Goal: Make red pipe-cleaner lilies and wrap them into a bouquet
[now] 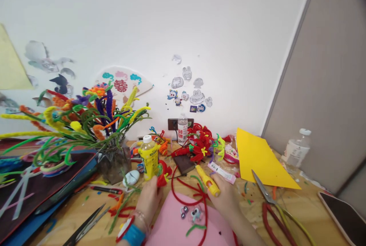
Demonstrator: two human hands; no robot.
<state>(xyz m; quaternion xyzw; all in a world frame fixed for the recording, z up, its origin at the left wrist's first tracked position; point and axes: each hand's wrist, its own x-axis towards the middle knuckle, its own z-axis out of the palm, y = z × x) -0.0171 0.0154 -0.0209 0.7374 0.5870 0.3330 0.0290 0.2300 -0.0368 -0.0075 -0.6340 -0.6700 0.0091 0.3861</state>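
My left hand [149, 199] is closed around a small red pipe-cleaner flower [163, 175], just in front of the yellow-labelled bottle [149, 157]. In my right hand [224, 196] is a yellow glue gun [207, 180], its nozzle pointing up and to the left. Between the hands, long red pipe cleaners [185, 201] curl over a pink sheet [167, 225]. Googly eyes [196, 214], small silvery balls [184, 211] and a short green piece [196, 229] lie on that sheet.
Open scissors lie at the left front [85, 227] and right [268, 194]. A vase [114, 162] of pipe-cleaner flowers stands left. Behind are red flowers [200, 143] and a clear bottle [182, 130]. Yellow paper [263, 158], another bottle [296, 150] and a phone [340, 215] are at the right.
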